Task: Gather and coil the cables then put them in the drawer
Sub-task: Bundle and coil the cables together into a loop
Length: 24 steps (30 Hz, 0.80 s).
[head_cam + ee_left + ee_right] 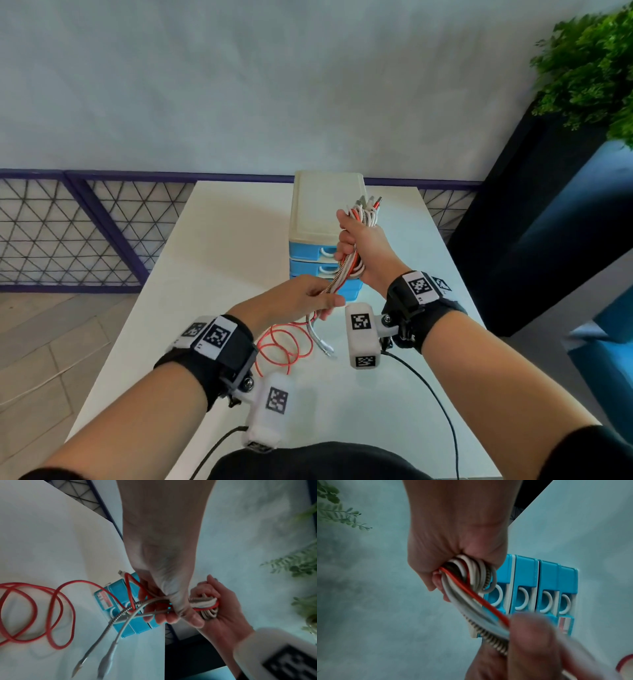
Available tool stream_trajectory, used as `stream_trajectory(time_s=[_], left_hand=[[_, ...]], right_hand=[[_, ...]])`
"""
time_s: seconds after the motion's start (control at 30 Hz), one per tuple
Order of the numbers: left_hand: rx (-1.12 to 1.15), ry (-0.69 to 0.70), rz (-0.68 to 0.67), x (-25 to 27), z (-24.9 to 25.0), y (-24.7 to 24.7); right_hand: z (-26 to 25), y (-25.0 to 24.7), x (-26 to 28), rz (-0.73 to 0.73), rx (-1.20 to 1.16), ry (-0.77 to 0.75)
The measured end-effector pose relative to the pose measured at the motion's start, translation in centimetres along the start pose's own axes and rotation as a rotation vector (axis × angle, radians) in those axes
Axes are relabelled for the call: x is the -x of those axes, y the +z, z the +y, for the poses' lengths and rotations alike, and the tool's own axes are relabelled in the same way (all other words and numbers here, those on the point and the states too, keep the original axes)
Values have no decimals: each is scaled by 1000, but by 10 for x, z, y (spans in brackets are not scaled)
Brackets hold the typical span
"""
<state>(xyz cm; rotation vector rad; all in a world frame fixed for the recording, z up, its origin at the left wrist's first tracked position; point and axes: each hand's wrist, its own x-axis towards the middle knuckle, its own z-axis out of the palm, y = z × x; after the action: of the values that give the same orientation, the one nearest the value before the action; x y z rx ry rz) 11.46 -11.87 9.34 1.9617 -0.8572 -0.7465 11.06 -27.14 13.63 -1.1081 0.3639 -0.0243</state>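
On the left of the white desk (pixel 219 240), loose loops of thin red braided cable (pixel 284 346) lie slack on the surface, running up into the left hand (pixel 301 298), whose fingers and thumb pinch the trailing strands: the red one, a smooth pale grey cord and a ribbed, spring-wrapped white cable (pixel 118 616), the last two ending in plugs that hang just above the desk. To the right, the right hand (pixel 359 246) is curled in a fist round the half-made bundle of coiled cables (pixel 364 214), held upright with its metal plug ends poking out of the top. Behind both hands stands the small plastic drawer unit (pixel 325 209), cream on top with glossy blue drawer fronts and white loop handles, all apparently closed. To coil well, the left hand should likely feed the tails under light, even tension while the right keeps the loops stacked, since the stiff spring-wrapped cable may tend to spring loose.
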Motion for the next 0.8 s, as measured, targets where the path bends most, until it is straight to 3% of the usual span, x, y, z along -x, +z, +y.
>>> stream_trajectory(time_s=[0.23, 0.43, 0.57, 0.73, 0.8], left_hand=[[174, -79, -46, 6, -1, -16], [59, -158, -153, 9, -3, -25], [99, -156, -139, 15, -14, -31], [544, -141, -33, 24, -26, -40], [484, -128, 9, 23, -24, -42]], right_hand=[[-2, -2, -4, -31, -14, -2], [-11, -9, -6, -35, -29, -1], [-15, -15, -7, -49, -71, 18], [-24, -17, -4, -90, -84, 25], [-26, -17, -3, -101, -13, 24]])
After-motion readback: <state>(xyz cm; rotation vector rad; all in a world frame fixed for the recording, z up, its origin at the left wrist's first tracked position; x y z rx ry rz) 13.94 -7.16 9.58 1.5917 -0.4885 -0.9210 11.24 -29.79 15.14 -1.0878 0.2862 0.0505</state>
